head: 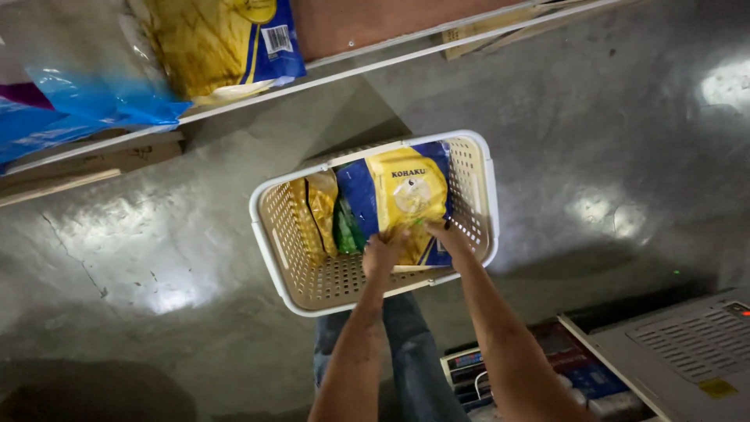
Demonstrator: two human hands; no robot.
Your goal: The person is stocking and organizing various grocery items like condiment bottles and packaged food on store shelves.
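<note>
2 hands, left hand [381, 256], right hand [447, 237], gripping glossy yellow-blue bag [405, 195], perforated beige basket [476, 168]

basket [275, 234] front free, packets [320, 211] behind

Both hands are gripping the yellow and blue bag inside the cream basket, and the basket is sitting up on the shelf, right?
Not quite. Both hands, left and right, do hold the yellow and blue bag inside the cream basket, but the basket sits on the grey floor, below the shelf. The head view shows it.
</note>
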